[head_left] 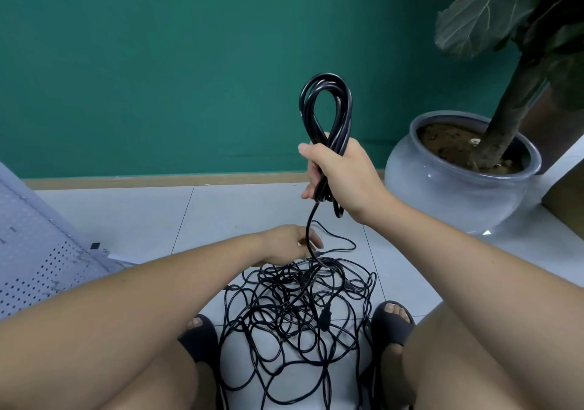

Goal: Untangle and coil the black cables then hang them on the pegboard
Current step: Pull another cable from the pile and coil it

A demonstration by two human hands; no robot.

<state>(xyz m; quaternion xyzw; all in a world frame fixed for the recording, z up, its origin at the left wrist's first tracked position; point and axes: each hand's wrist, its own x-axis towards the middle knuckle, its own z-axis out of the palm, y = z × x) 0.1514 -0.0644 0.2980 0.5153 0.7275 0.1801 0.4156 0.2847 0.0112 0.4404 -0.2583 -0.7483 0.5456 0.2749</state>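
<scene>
My right hand (339,172) is raised and shut on a coil of black cable (327,109) whose loops stand up above the fist. One strand hangs from the coil down to a tangled pile of black cables (297,308) lying on the floor between my feet. My left hand (289,244) is low at the far edge of the pile, fingers curled around that hanging strand. A black plug (325,316) lies within the tangle. The white pegboard (34,251) leans at the left edge.
A grey ceramic pot (455,195) with a large-leafed plant (505,30) stands at the right. A green wall (158,62) with a wooden skirting runs behind. My knees and dark sandals (393,321) flank the pile on the pale tiled floor.
</scene>
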